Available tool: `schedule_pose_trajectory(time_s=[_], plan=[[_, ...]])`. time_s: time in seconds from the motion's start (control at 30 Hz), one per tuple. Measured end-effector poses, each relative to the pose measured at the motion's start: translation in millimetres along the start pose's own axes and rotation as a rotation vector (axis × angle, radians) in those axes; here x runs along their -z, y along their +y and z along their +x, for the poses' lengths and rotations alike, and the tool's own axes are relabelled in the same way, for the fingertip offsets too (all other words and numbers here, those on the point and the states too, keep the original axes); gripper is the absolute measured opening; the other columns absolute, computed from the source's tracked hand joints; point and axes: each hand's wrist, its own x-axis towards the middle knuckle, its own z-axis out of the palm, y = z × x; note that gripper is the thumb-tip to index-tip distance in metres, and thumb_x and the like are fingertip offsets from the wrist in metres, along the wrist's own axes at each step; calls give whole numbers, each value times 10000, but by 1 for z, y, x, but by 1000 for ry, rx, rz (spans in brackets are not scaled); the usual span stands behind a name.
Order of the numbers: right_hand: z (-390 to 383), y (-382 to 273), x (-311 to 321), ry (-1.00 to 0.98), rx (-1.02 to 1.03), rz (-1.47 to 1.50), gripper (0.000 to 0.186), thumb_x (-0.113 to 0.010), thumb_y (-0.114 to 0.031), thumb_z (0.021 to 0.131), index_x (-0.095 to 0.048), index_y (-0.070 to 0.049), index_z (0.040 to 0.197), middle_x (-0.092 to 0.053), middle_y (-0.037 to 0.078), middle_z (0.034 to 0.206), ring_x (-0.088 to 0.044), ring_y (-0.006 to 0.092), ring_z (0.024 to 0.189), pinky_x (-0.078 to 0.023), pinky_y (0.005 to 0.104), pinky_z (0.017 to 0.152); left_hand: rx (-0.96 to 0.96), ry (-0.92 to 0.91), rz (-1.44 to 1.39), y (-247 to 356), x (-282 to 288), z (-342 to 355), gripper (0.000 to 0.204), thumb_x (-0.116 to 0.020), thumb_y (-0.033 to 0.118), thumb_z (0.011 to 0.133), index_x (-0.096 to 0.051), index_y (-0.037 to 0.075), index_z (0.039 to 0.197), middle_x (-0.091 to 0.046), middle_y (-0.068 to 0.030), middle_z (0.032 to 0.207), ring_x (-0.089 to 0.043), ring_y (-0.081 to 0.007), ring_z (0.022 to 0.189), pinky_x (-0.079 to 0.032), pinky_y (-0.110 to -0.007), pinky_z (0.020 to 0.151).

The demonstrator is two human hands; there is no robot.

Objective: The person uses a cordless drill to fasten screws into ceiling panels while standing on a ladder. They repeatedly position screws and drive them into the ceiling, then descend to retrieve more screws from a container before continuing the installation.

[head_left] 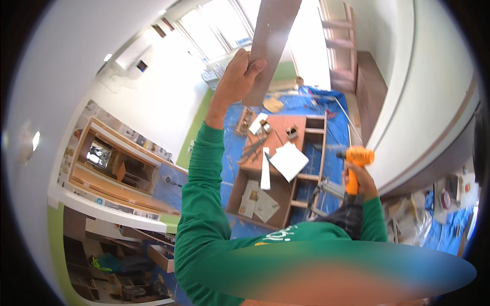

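Observation:
High in the head view, my left hand (237,81) grips the edge of a long brown board (273,35), fingers curled on it and thumb on its face. Lower at the right, my right hand (360,178) is closed round an orange cordless drill (362,155), held by its grip with the dark chuck toward the left. Below and between my hands is a wooden cabinet unit (278,125) with open compartments; white sheets (288,160), hand tools and small boxes lie on its top.
A metal folding ladder (329,188) stands below me. Blue sheeting (235,153) covers the floor. A white wall (429,97) curves at the right. At the left are an opening with wooden framing (87,153) and cabinet pieces (158,257); wrapped items (413,229) lie at lower right.

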Motion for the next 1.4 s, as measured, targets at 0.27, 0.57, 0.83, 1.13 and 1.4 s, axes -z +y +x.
schedule_pose_trajectory(time_s=[0.27, 0.57, 0.83, 1.13, 1.4], plan=[[3, 87, 44, 7, -35, 105, 185, -652, -262, 956, -598, -91, 912, -632, 70, 787, -624, 178, 617, -570, 367, 565, -167, 349, 347, 59, 89, 49, 407, -602, 345, 1016, -543, -54, 955, -526, -224, 935, -555, -425, 826, -452, -494, 740], [-15, 62, 41, 168, -109, 157, 198, -690, -111, 907, -550, -16, 1009, -598, 104, 767, -624, 203, 621, -572, 334, 585, -308, 624, 824, 148, 179, 178, 394, -512, 343, 1022, -610, -34, 966, -579, -245, 1048, -647, -446, 925, -539, -529, 824], [-19, 61, 49, 230, -79, 166, 201, -690, -108, 905, -549, -17, 1015, -599, 102, 768, -625, 204, 621, -572, 335, 585, -260, 605, 879, 293, 233, 260, 657, -361, 470, 1086, -487, -71, 1437, -492, -260, 1502, -498, -419, 1370, -360, -476, 1187], [-7, 65, 47, 172, -81, 158, 204, -690, -105, 903, -547, -19, 1022, -599, 101, 769, -626, 204, 620, -572, 337, 585, -481, 626, 940, 285, 310, 269, 559, -299, 437, 1103, -471, 48, 1467, -514, -196, 1476, -479, -378, 1373, -360, -454, 1174], [-15, 49, 41, 191, -60, 106, 208, -690, -102, 902, -546, -21, 1028, -599, 99, 771, -627, 205, 620, -573, 338, 584, -576, 725, 1220, 243, 328, 266, 574, -389, 517, 1076, -543, 72, 1404, -598, -171, 1406, -590, -351, 1274, -455, -414, 1108]])
